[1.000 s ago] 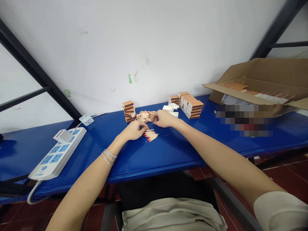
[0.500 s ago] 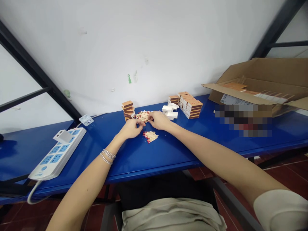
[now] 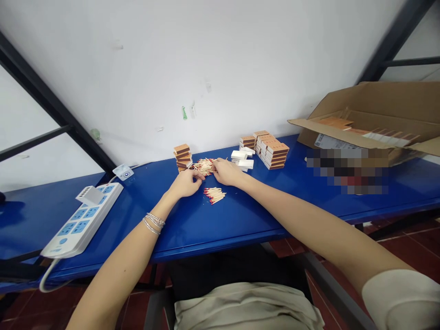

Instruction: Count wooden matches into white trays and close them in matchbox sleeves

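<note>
My left hand and my right hand sit close together at the near edge of a loose pile of wooden matches. Their fingertips reach into the pile, and small matches between them are too fine to make out. Just below the hands lies a smaller bundle of red-tipped matches, touched by neither hand. Left of the pile stands a stack of orange-brown matchboxes. To the right are white inner trays and taller matchbox stacks.
The blue table runs along a white wall. A white power strip with blue sockets lies at its left. An open cardboard carton holding matchboxes stands at the right, beside a pixelated patch. Black metal frame bars cross both upper corners.
Both hands have moved up from the small bundle to the loose pile. The right hand has shifted left and the left hand up and right, closer together.
</note>
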The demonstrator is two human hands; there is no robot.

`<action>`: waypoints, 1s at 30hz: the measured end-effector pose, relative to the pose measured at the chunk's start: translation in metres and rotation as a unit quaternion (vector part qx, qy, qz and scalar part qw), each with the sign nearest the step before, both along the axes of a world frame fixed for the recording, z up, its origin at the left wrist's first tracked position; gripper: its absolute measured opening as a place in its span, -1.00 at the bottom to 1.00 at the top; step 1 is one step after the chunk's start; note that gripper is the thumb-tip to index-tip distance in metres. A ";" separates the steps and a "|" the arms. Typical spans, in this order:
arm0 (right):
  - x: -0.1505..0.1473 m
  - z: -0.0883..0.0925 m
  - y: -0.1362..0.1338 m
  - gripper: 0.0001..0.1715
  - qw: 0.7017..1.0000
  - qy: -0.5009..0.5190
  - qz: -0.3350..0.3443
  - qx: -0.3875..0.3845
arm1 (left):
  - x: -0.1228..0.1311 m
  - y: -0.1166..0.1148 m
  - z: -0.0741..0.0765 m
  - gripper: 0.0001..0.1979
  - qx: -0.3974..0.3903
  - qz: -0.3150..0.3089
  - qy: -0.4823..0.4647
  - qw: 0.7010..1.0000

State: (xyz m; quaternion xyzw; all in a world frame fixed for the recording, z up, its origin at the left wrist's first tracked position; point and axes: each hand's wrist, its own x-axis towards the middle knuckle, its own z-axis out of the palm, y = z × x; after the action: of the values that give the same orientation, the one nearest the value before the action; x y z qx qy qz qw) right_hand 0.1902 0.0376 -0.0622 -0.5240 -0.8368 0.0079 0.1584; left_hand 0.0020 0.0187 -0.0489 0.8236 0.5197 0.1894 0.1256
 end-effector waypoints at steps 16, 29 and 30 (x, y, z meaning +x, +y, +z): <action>0.006 0.000 0.008 -0.82 0.925 0.341 0.080 -0.146 | 0.007 -0.003 -0.001 -0.76 -0.049 0.059 -0.199 0.977; 0.000 0.000 0.001 -0.90 0.860 0.438 0.110 -0.238 | 0.011 -0.004 0.002 -0.77 -0.103 0.062 -0.339 0.933; 0.001 0.001 0.001 -0.91 0.859 0.443 0.109 -0.233 | 0.011 -0.003 0.002 -0.77 -0.108 0.063 -0.337 0.933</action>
State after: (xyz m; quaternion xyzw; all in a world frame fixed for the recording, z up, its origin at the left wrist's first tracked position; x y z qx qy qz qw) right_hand 0.1908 0.0385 -0.0611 -0.3926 -0.7038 0.4511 0.3834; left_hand 0.0126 0.0156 -0.0473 0.6585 0.5153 0.4055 0.3695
